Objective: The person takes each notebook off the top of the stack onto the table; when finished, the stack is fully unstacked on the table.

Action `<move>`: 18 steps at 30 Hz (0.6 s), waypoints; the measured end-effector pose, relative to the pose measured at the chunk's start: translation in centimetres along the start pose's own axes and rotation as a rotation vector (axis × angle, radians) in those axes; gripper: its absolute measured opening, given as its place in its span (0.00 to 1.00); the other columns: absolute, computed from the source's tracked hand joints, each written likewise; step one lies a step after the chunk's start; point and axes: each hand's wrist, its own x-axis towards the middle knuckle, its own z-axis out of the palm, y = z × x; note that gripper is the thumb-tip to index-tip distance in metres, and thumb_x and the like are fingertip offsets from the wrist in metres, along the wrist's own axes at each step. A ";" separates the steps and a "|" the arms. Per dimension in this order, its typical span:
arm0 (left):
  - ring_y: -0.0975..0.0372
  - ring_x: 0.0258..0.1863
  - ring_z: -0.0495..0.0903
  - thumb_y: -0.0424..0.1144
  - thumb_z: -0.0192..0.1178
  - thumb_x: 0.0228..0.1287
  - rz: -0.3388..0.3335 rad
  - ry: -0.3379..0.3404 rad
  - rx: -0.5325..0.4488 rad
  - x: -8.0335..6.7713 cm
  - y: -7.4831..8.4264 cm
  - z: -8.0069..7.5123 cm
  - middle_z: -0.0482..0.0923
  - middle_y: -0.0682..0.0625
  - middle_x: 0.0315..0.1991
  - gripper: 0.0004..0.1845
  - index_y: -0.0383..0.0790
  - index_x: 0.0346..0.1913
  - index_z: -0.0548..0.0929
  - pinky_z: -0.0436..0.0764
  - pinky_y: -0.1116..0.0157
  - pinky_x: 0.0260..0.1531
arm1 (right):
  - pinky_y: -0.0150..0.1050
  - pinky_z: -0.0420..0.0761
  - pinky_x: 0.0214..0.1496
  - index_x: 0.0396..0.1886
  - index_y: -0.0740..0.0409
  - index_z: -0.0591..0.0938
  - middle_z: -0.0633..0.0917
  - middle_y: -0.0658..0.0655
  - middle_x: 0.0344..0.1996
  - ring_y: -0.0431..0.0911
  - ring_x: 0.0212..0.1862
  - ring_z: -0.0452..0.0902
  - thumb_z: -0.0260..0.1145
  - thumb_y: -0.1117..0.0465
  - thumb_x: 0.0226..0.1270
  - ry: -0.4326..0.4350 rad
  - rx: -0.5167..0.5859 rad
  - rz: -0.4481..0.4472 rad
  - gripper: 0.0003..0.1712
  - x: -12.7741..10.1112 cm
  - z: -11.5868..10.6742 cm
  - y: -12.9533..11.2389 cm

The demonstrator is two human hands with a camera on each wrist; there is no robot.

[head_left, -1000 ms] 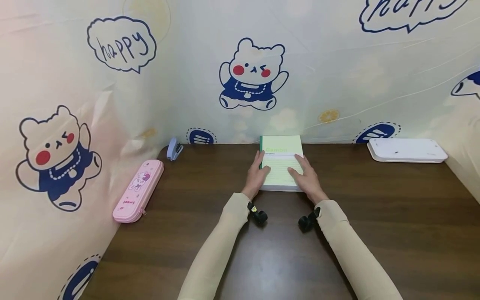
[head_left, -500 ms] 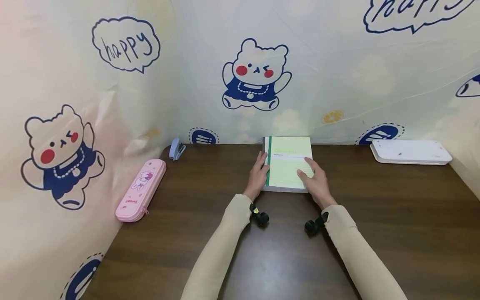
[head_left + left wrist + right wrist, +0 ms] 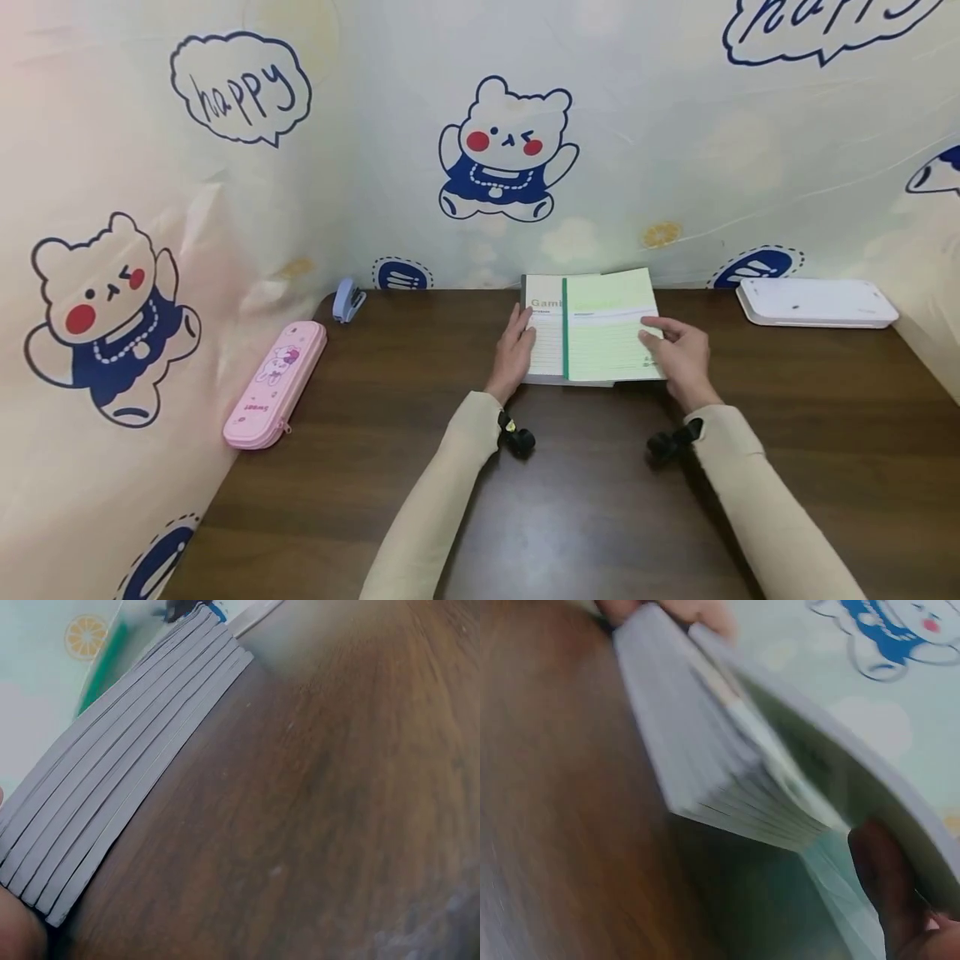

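Dark wood desk (image 3: 570,500), bear-print backdrop (image 3: 675,142); left hand (image 3: 513,354) flat on notebook stack (image 3: 543,346), right hand (image 3: 681,358) pinching top notebook (image 3: 607,329).

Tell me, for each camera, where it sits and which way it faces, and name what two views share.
Head: worn on the head, facing forward and down at the table; both sleeves, left hand and right hand show.
Left wrist: low by the tabletop, facing the notebook stack; a fingertip at the corner.
Right wrist: low, facing the lifted top notebook; fingertips show.
All share the notebooks.
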 end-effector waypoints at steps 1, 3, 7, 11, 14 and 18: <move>0.61 0.78 0.43 0.47 0.41 0.77 0.007 0.006 0.002 0.0 0.1 0.0 0.42 0.57 0.79 0.26 0.55 0.75 0.59 0.51 0.50 0.74 | 0.24 0.73 0.27 0.54 0.57 0.84 0.84 0.46 0.39 0.32 0.32 0.72 0.68 0.57 0.63 -0.008 0.029 0.006 0.19 0.2 -1.0 -0.2; 0.60 0.78 0.44 0.47 0.41 0.77 0.019 0.008 0.007 0.0 0.1 -0.1 0.43 0.56 0.79 0.26 0.55 0.75 0.60 0.51 0.49 0.74 | 0.24 0.72 0.26 0.55 0.58 0.83 0.82 0.45 0.41 0.32 0.33 0.70 0.70 0.59 0.62 -0.025 0.097 0.021 0.21 0.4 -2.9 -0.6; 0.60 0.78 0.45 0.46 0.41 0.76 0.031 0.010 0.021 0.0 0.2 -0.1 0.43 0.55 0.79 0.26 0.53 0.74 0.60 0.51 0.50 0.74 | 0.22 0.73 0.31 0.57 0.51 0.83 0.75 0.49 0.61 0.34 0.46 0.67 0.70 0.55 0.62 -0.036 0.150 0.058 0.23 0.3 -6.4 -1.3; 0.60 0.78 0.45 0.47 0.40 0.77 0.030 0.010 0.027 -0.1 0.2 0.1 0.43 0.55 0.79 0.26 0.53 0.75 0.60 0.52 0.51 0.74 | 0.22 0.75 0.32 0.60 0.49 0.81 0.61 0.53 0.74 0.35 0.48 0.68 0.70 0.53 0.61 -0.031 0.143 0.072 0.26 0.5 -8.6 -1.6; 0.61 0.78 0.44 0.47 0.40 0.77 0.020 0.004 0.022 -0.1 0.0 0.1 0.43 0.56 0.79 0.26 0.55 0.75 0.59 0.52 0.51 0.74 | 0.19 0.73 0.34 0.63 0.55 0.78 0.56 0.55 0.77 0.40 0.62 0.65 0.68 0.52 0.64 -0.041 0.075 0.051 0.28 1.5 -8.9 -0.6; 0.61 0.78 0.44 0.47 0.40 0.77 0.013 -0.008 0.024 -0.2 -0.3 0.0 0.42 0.57 0.79 0.26 0.56 0.75 0.59 0.52 0.50 0.74 | 0.21 0.72 0.31 0.63 0.58 0.77 0.66 0.60 0.70 0.39 0.52 0.73 0.65 0.51 0.67 -0.049 -0.112 0.038 0.28 3.0 -8.3 2.3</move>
